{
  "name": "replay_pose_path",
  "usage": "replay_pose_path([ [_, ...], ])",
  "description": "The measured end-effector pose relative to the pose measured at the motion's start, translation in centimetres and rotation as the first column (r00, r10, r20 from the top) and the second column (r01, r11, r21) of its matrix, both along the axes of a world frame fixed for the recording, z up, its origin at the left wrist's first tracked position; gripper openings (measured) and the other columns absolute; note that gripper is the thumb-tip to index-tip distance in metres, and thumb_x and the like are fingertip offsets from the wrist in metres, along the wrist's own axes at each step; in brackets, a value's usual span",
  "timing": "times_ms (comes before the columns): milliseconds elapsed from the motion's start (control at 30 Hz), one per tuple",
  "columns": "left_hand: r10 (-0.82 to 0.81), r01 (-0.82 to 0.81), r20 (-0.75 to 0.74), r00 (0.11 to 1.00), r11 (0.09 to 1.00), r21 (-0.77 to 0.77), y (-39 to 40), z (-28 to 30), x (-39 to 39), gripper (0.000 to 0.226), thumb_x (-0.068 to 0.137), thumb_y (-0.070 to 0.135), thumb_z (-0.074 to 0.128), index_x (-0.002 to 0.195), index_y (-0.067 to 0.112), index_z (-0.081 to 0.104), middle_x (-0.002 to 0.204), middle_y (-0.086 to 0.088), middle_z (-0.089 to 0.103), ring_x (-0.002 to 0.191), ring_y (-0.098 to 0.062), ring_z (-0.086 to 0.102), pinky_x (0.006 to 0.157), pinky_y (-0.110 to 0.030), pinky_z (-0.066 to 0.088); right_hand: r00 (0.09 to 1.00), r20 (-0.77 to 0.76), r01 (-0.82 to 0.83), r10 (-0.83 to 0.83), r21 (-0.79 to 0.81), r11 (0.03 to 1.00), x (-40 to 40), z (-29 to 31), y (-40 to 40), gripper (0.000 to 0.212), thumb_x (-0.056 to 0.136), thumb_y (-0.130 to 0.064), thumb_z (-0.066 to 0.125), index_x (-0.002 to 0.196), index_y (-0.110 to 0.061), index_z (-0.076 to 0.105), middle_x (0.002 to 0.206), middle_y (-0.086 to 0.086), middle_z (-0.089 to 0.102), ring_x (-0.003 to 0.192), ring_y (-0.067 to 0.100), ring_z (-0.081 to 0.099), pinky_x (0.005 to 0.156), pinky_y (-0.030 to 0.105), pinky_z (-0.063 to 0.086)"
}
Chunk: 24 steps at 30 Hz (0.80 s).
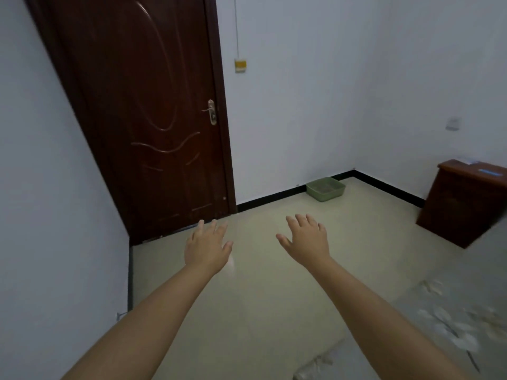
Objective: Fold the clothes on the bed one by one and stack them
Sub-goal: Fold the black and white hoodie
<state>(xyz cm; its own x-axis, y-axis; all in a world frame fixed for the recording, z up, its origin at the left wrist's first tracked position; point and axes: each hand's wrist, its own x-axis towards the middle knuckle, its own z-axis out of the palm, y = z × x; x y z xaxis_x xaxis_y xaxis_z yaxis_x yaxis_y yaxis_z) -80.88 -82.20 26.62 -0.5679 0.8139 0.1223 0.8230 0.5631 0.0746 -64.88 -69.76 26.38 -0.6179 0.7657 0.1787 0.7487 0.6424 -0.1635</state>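
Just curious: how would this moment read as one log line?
left hand: open, empty | right hand: open, empty | facing door | no clothes held

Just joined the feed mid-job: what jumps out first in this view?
Two bare hands, left hand and right hand, stretch out open over the pale floor, holding nothing. Behind them at left stands a closed dark brown wooden door. A small green plastic basket sits in the far corner, and a blurred floral bed sheet shows at lower right; no clothes are plainly visible.
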Motion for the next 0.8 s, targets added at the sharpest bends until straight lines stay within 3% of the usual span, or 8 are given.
replay_pose_path([
  [233, -0.006, 0.009, -0.046, 0.999, 0.999, 0.051, 10.1, 2.7, -13.7, 0.054, 0.097, 0.041, 0.030, 0.146, 0.026, 0.013, 0.154, -0.001, 0.015, 0.142, -0.026, 0.005, 0.113, -0.039, 0.013, 1.000, -0.009, -0.023, 0.024, 0.046, 0.999, -13.2, 2.3, 10.2, 0.059, 0.093, -0.049, 0.037, 0.143, -0.019, 0.025, 0.151, 0.002, 0.025, 0.141, 0.021, 0.015, 0.111, 0.039, 0.016],
  [467, -0.214, 0.217, -0.082, 0.973, 0.976, 0.034, 24.3, 3.7, -23.7, 0.053, 0.097, 0.040, 0.030, 0.146, 0.026, 0.015, 0.154, 0.000, 0.016, 0.142, -0.026, 0.005, 0.113, -0.039, 0.013, 0.983, -0.069, 0.175, -0.172, 0.055, 0.983, -21.7, 2.5, 20.8, 0.058, 0.093, -0.049, 0.037, 0.143, -0.019, 0.026, 0.149, 0.001, 0.028, 0.140, 0.021, 0.017, 0.111, 0.040, 0.016],
  [600, -0.387, 0.387, -0.097, 0.917, 0.922, -0.013, 33.7, 3.8, -24.6, 0.053, 0.097, 0.040, 0.030, 0.146, 0.025, 0.016, 0.153, 0.000, 0.017, 0.141, -0.027, 0.007, 0.112, -0.038, 0.014, 0.938, -0.066, 0.341, -0.339, 0.020, 0.940, -21.6, 2.3, 26.5, 0.060, 0.093, -0.050, 0.036, 0.143, -0.020, 0.025, 0.150, 0.001, 0.026, 0.140, 0.022, 0.018, 0.109, 0.039, 0.020],
  [800, -0.654, 0.652, -0.033, 0.756, 0.757, -0.040, 47.2, 2.7, -17.0, 0.054, 0.097, 0.040, 0.031, 0.146, 0.024, 0.014, 0.154, 0.000, 0.016, 0.142, -0.026, 0.006, 0.112, -0.039, 0.014, 0.815, -0.044, 0.579, -0.578, 0.019, 0.815, -14.2, 1.5, 33.6, 0.061, 0.092, -0.050, 0.037, 0.143, -0.019, 0.026, 0.151, 0.004, 0.024, 0.140, 0.024, 0.018, 0.110, 0.039, 0.019],
])
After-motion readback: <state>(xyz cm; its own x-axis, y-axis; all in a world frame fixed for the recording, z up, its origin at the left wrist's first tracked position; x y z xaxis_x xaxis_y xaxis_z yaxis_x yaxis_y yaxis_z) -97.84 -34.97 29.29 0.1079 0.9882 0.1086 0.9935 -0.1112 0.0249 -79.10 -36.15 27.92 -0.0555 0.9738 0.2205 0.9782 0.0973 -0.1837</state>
